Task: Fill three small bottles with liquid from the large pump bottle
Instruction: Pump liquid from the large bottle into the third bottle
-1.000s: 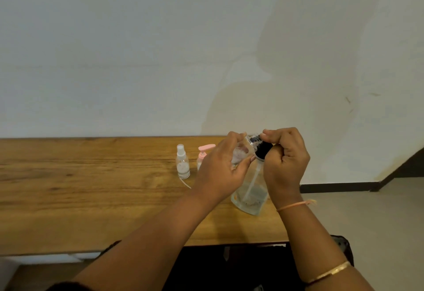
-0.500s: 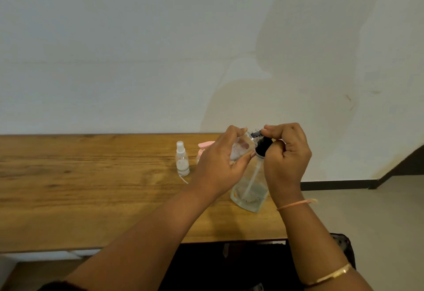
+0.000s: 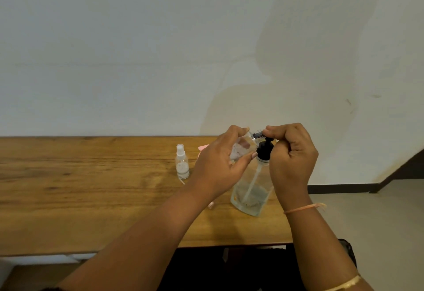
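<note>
Grasps small clear bottle (image 3: 243,151) in left hand (image 3: 220,164), pinches black pump head (image 3: 265,149) of large clear bottle (image 3: 251,194) near bench (image 3: 91,199)'s right edge with right hand (image 3: 291,155)

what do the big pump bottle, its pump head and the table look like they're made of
Large pump bottle: probably clear, glossy plastic. The dip tube and the liquid show through its wall, though glass cannot be ruled out.
Pump head: black plastic by its look, smooth with a dull sheen.
Table: wood or wood veneer, matt brown, with grain streaks and darker knots showing.
</note>
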Demonstrator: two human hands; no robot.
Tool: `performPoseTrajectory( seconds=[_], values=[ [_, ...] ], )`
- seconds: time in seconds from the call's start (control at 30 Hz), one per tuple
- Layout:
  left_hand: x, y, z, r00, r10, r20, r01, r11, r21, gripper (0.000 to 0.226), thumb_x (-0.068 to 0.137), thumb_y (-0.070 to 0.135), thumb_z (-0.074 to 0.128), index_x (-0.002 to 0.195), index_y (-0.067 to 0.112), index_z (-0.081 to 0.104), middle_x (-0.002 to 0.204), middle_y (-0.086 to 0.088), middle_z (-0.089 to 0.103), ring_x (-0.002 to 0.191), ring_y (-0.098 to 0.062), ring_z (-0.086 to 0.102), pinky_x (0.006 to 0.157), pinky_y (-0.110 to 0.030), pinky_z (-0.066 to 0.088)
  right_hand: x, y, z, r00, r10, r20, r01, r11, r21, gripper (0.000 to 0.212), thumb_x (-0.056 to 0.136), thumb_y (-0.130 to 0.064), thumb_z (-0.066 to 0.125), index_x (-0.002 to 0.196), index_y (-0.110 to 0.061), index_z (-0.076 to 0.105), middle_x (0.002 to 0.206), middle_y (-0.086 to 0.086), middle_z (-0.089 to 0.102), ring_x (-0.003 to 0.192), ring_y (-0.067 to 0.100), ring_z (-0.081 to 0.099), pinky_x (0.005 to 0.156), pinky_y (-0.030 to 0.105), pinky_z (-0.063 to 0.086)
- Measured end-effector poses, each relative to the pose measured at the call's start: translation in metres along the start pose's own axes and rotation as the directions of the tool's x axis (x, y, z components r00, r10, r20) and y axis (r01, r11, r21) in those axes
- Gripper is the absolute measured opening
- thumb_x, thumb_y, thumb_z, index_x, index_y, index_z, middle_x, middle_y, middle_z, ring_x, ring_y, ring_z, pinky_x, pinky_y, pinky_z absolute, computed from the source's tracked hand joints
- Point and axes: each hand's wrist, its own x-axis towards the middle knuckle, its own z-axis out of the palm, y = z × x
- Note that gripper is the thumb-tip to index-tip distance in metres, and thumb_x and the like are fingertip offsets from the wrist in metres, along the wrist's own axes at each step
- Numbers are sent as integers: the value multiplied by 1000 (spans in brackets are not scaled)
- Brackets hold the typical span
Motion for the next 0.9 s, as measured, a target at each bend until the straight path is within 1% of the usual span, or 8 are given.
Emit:
performPoseTrajectory(
  seconds=[0.13,0.17,0.3,0.43,0.53,0.67,0.77,0.9],
  values=[
    [-1,-4,4,998,-35,52,37,998,-45,33,85,36,64,106,39,38,121,11,59,107,-10,60,84,-33,54,-6,8,3,1000,-5,-1,5,1000,-10,38,70,17,36,77,-8,64,81,3,57,84,-4,58,75,9,45],
    [-1,-4,4,997,-40,61,43,998,-49,32,86,34,64,105,38,38,122,12,58,107,-10,60,84,-34,54,-7,9,3,1000,-10,2,10,1000,-12,37,71,17,36,77,-6,64,81,3,56,84,-4,57,75,9,45],
    [-2,-3,2,997,-36,72,40,998,-55,32,86,35,63,106,38,38,113,12,62,99,-7,62,81,-35,55,-9,5,2,1000,1,3,-1,1000,-5,36,70,16,37,77,-6,65,82,5,57,84,-4,57,75,9,45],
    [-3,0,-1,999,-8,31,9,1000,-28,35,83,44,59,111,39,38,103,16,62,95,-5,61,76,-31,55,-3,-2,-2,1000,-16,14,16,1000,6,37,70,15,37,77,-7,65,80,5,59,82,-4,58,74,8,45],
    [-2,2,-2,1000,-8,20,8,1000,-24,36,82,45,58,111,40,38,105,16,62,97,-3,60,76,-30,55,1,-2,-4,999,-36,31,37,999,-14,37,71,14,37,78,-8,65,80,3,59,82,-4,58,74,8,45],
    [-2,-1,3,999,-12,29,13,999,-37,33,83,43,58,107,37,38,111,11,62,94,-8,62,76,-34,55,-6,6,0,999,-40,7,40,999,-26,38,71,17,37,78,-6,65,82,2,57,85,-5,57,75,9,45],
    [-5,-4,8,999,-32,34,33,998,-45,31,84,39,59,106,34,37,113,7,62,100,-11,62,77,-38,56,-9,12,3,999,-47,-11,47,999,-27,37,71,19,37,76,-5,64,82,2,55,85,-5,57,75,10,46],
    [-7,-3,8,999,-39,28,40,998,-48,32,86,36,61,107,37,37,109,6,64,99,-11,63,78,-39,55,-11,8,3,1000,-22,-12,22,1000,2,39,70,17,37,78,-11,63,83,0,56,85,-2,58,75,11,47]
  ],
)
